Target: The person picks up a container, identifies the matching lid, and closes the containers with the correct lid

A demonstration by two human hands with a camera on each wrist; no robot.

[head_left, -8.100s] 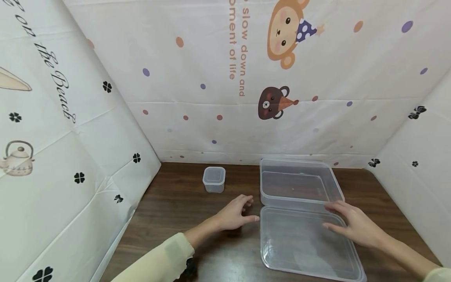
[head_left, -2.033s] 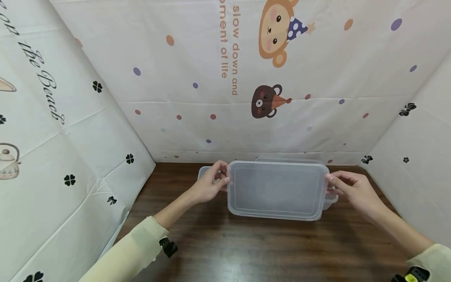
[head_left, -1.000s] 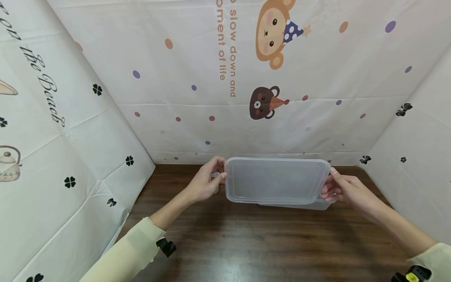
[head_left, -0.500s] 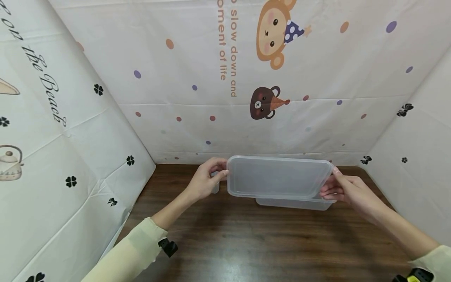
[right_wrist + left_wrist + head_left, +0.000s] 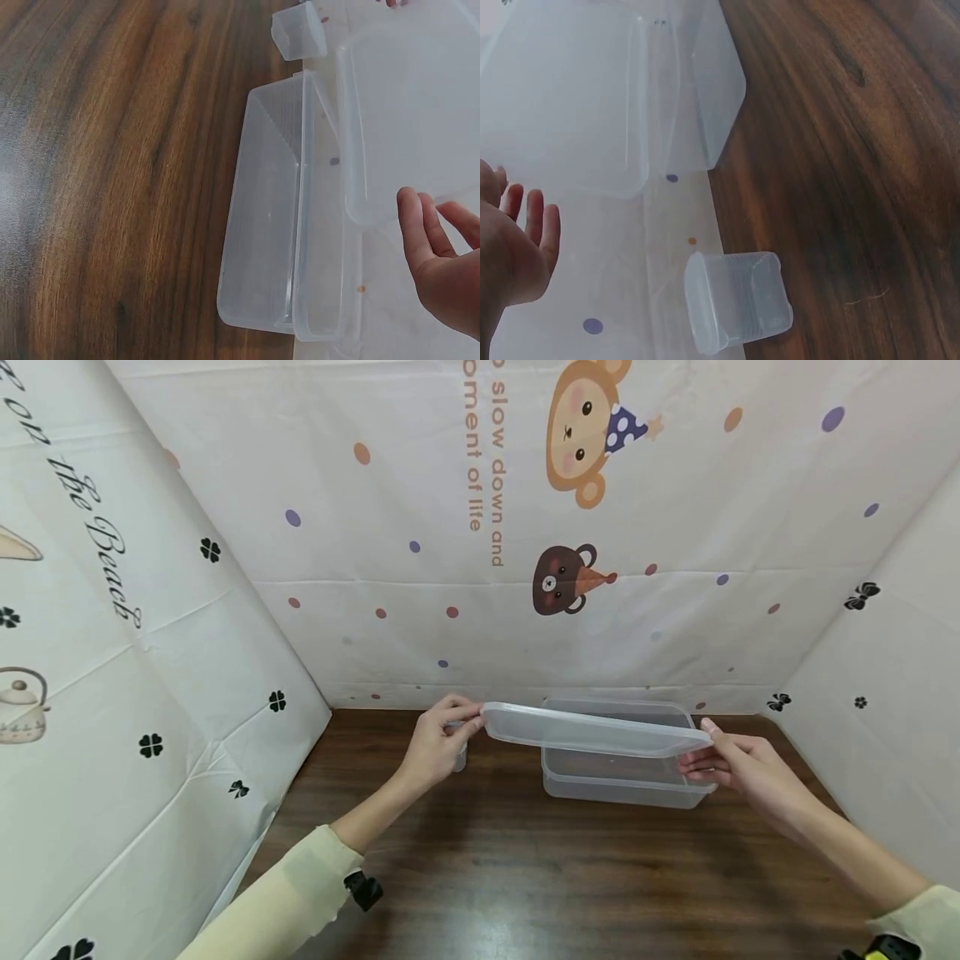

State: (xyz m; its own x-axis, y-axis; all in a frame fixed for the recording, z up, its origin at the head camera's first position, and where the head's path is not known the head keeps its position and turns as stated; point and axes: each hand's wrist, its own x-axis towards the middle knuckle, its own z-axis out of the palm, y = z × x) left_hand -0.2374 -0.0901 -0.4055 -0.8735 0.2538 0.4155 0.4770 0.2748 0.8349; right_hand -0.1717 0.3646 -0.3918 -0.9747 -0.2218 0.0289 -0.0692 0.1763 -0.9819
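Note:
A clear rectangular plastic lid (image 5: pixel 592 730) is held in the air, tilted so that it looks thin in the head view. My left hand (image 5: pixel 438 737) pinches its left end between thumb and fingers. At the other end, my right hand (image 5: pixel 738 760) grips the lid's right edge, thumb on top and fingers beneath. Below and behind the lid stands the large clear plastic container (image 5: pixel 622 792), uncovered on the table. In the right wrist view, the lid (image 5: pixel 412 112) hovers over the container's (image 5: pixel 262 210) open side, apart from it.
Behind my left hand stands a small lidded clear container (image 5: pixel 460 760), partly hidden; the left wrist view shows this small container (image 5: pixel 739 300) whole. The brown wooden table (image 5: pixel 480 868) meets a printed white cloth wall (image 5: pixel 412 635) at the back, with cloth sides left and right.
The lid has come off the table, been lifted over the large container by both hands, and tipped from facing the camera to nearly edge-on, its right end lower. The container's opening now shows.

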